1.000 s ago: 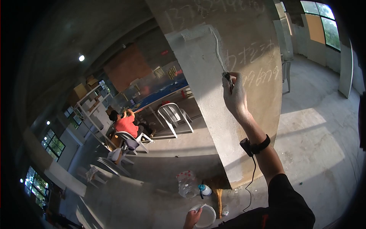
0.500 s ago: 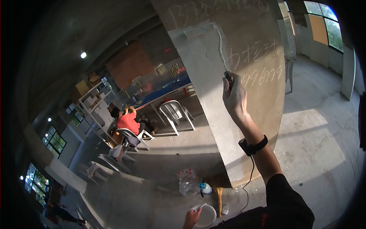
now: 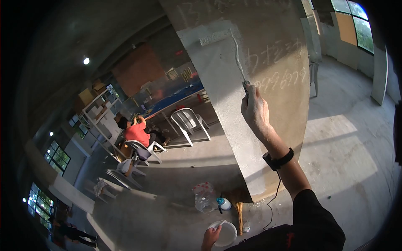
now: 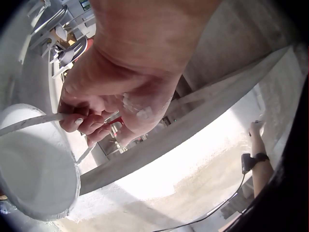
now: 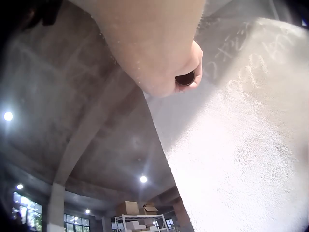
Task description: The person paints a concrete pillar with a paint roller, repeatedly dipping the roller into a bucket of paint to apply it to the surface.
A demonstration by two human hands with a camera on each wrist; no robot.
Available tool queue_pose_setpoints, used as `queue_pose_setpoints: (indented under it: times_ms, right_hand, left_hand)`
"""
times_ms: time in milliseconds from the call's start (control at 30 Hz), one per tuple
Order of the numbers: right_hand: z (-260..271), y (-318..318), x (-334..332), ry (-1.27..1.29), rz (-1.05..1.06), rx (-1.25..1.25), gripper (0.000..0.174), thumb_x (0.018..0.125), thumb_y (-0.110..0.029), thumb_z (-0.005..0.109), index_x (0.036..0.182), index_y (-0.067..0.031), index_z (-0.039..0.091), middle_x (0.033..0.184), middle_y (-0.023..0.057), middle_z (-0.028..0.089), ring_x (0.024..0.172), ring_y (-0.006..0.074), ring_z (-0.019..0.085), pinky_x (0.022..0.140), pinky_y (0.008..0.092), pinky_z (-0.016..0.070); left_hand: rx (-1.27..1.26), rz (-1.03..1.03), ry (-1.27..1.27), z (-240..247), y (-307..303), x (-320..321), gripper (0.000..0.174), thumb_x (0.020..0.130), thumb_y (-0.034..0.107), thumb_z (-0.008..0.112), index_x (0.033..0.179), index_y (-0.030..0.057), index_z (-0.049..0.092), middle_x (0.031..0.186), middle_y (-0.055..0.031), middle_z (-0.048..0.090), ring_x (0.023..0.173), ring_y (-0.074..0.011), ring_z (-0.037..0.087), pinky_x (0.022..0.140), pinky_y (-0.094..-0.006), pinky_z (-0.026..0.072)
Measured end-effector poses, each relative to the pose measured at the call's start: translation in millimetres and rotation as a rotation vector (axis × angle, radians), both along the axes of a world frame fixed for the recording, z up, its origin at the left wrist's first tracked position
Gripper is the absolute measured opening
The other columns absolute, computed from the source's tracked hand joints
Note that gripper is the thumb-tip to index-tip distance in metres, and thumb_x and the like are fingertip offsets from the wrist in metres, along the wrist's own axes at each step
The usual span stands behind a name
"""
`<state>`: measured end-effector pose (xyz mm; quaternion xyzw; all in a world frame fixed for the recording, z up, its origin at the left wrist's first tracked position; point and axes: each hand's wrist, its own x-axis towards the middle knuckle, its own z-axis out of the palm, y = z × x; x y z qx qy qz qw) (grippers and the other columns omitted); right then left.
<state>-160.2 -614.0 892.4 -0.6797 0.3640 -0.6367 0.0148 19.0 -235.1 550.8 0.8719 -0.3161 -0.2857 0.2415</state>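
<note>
My right hand (image 3: 256,109) is raised at the pillar (image 3: 234,121), fingers curled round the handle of a paint roller (image 3: 215,37). The roller's sleeve lies against the upper part of the pillar's white-coated strip, its bent wire frame coated white. Dark handle end (image 5: 186,78) pokes out of the fist in the right wrist view. Low down, my left hand (image 3: 210,237) grips the bail (image 4: 34,122) of a white bucket (image 4: 77,191). White smears mark the left palm, and whitish material shows inside the bucket.
On the floor by the pillar's foot are a clear plastic bag (image 3: 205,198), a spray bottle (image 3: 224,203) and a straw broom (image 3: 239,217). A cable (image 3: 273,213) hangs from my right wristband. Further off, a seated person (image 3: 137,131) works at a long blue-topped table (image 3: 176,99).
The roller has moved a little down the pillar, with my right hand lower against the chalk writing. The left hand keeps its grip on the bucket. Another person has come into view at lower left.
</note>
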Motion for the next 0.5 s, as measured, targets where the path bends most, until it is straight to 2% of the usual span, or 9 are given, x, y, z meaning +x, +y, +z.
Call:
queue_pose_setpoints:
  times_ms: [167,233,300,367,400,467,500]
  right_hand:
    - [-27.2,-8.0,-1.2,0.062,-0.015,-0.086,0.041,0.081,0.005,0.049,0.120,-0.0006,0.044,0.098,0.0235,0.054,0.077,0.0378,0.061,0.059,0.0432,0.0527]
    - [-46.0,-10.7,0.0,0.129,-0.034,0.007,0.040,0.081,0.005,0.048,0.121,0.0011,0.043,0.093,0.0217,0.052,0.073,0.0358,0.060,0.058,0.0408,0.0532]
    - [-67.4,-13.2,0.2,0.140,-0.044,0.018,0.037,0.084,0.004,0.048,0.120,0.0002,0.041,0.090,0.0193,0.051,0.070,0.0341,0.059,0.055,0.0399,0.0518]
    - [-86.7,-8.7,-2.4,0.133,-0.082,-0.038,0.021,0.088,-0.002,0.051,0.109,0.0006,0.045,0.087,0.0163,0.050,0.061,0.0294,0.057,0.047,0.0384,0.0481]
    - [-97.5,-4.5,-3.9,0.123,-0.067,-0.020,0.019,0.090,-0.006,0.053,0.107,-0.0001,0.046,0.086,0.0161,0.050,0.060,0.0313,0.057,0.047,0.0385,0.0477]
    - [-122.9,7.3,-6.6,0.112,-0.042,-0.002,0.023,0.089,-0.005,0.053,0.110,-0.0014,0.044,0.086,0.0167,0.051,0.061,0.0335,0.057,0.047,0.0407,0.0473]
    - [-136.1,12.3,-8.1,0.101,-0.016,0.014,0.027,0.088,-0.004,0.053,0.112,-0.0027,0.042,0.085,0.0174,0.051,0.061,0.0356,0.057,0.046,0.0430,0.0470]
  left_hand:
    - [-0.036,-0.003,0.001,-10.3,-1.7,4.4,0.057,0.082,0.051,0.060,0.080,-0.0055,0.064,0.079,-0.0237,0.064,0.079,-0.0380,0.064,0.068,-0.0406,0.0485]
    - [-0.043,-0.019,-0.015,-12.2,-2.2,4.9,0.057,0.081,0.051,0.060,0.077,-0.0053,0.063,0.078,-0.0243,0.064,0.078,-0.0386,0.064,0.068,-0.0413,0.0482]
    - [-0.063,-0.013,-0.011,-21.9,-1.1,6.4,0.057,0.082,0.051,0.060,0.075,-0.0052,0.063,0.076,-0.0244,0.063,0.077,-0.0386,0.064,0.067,-0.0417,0.0480]
    - [-0.084,-0.005,-0.009,-25.1,-1.1,6.3,0.057,0.082,0.051,0.060,0.074,-0.0050,0.062,0.075,-0.0244,0.063,0.076,-0.0385,0.064,0.066,-0.0421,0.0478]
    - [-0.077,-0.019,-0.003,-25.0,-1.1,6.0,0.057,0.082,0.051,0.060,0.072,-0.0047,0.062,0.074,-0.0243,0.063,0.075,-0.0386,0.064,0.066,-0.0425,0.0475]
    - [-0.069,-0.032,0.005,-22.1,-1.5,4.7,0.057,0.082,0.051,0.060,0.070,-0.0045,0.061,0.072,-0.0241,0.062,0.074,-0.0387,0.064,0.065,-0.0429,0.0473]
    - [-0.035,-0.037,-0.024,-17.7,-3.6,3.4,0.052,0.082,0.047,0.062,0.071,-0.0037,0.063,0.070,-0.0207,0.063,0.069,-0.0310,0.063,0.063,-0.0392,0.0469]
